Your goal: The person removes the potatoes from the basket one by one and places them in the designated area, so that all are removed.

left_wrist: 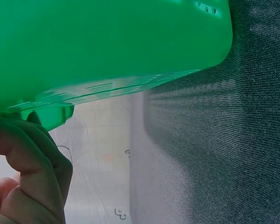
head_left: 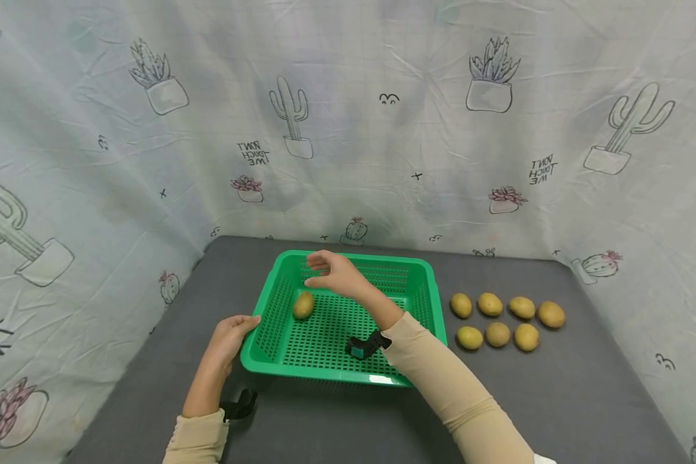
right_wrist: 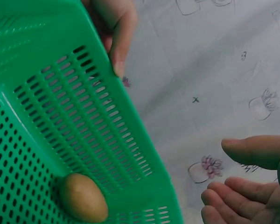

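A green plastic basket [head_left: 336, 374] with slotted walls stands on the dark grey table. My left hand [head_left: 229, 336] grips its left rim, thumb on top; in the left wrist view the curled fingers [left_wrist: 42, 163] are under the rim. One yellow-brown potato [head_left: 303, 305] lies inside, by the left wall; the right wrist view shows this potato [right_wrist: 83, 198] too. Over the back left part of the basket hovers my right hand [head_left: 338, 274], thumb and fingers apart, holding nothing. In the right wrist view its palm and spread thumb [right_wrist: 256, 151] are bare.
Right of the basket, several potatoes [head_left: 497, 334] lie on the table in two rows. A pale curtain [head_left: 354, 129] printed with cacti hangs behind and at both sides. Each wrist wears a black strap [head_left: 240, 405].
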Tool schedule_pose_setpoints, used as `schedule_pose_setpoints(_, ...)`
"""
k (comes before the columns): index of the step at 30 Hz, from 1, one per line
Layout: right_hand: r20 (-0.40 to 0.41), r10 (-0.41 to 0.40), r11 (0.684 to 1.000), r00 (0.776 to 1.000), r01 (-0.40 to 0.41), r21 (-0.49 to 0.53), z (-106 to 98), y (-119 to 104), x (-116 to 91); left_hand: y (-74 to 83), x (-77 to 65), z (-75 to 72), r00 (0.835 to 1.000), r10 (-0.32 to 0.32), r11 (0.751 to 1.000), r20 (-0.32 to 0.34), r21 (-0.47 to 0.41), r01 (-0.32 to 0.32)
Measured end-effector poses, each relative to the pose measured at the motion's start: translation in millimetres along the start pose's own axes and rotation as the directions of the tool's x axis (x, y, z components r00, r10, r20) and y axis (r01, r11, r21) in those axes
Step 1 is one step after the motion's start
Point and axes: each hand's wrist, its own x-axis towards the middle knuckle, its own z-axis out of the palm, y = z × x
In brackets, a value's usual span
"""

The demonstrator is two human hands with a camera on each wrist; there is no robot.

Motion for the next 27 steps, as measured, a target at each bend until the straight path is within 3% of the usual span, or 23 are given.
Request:
schedule_pose_setpoints(7,0.094,-0.024,0.993,0.995,0.013,0.116,7,10,13,2.6,-0.9,-1.1,1.0,0.003,1.0,-0.002,-0.008,-0.003)
schedule_pose_setpoints(16,0.225,-0.018,0.998,0.974,0.005,0.058,15,41,25,3.2,-1.8,0.1,1.0,0.0,1.0,-0.008,-0.013,-0.001)
schedule_pose_setpoints(27,0.281,0.075,0.997,0.957,-0.079,0.003,17,68,25,1.4,-1.5,0.6,1.0,0.003,1.0,-0.007,-0.013,-0.003)
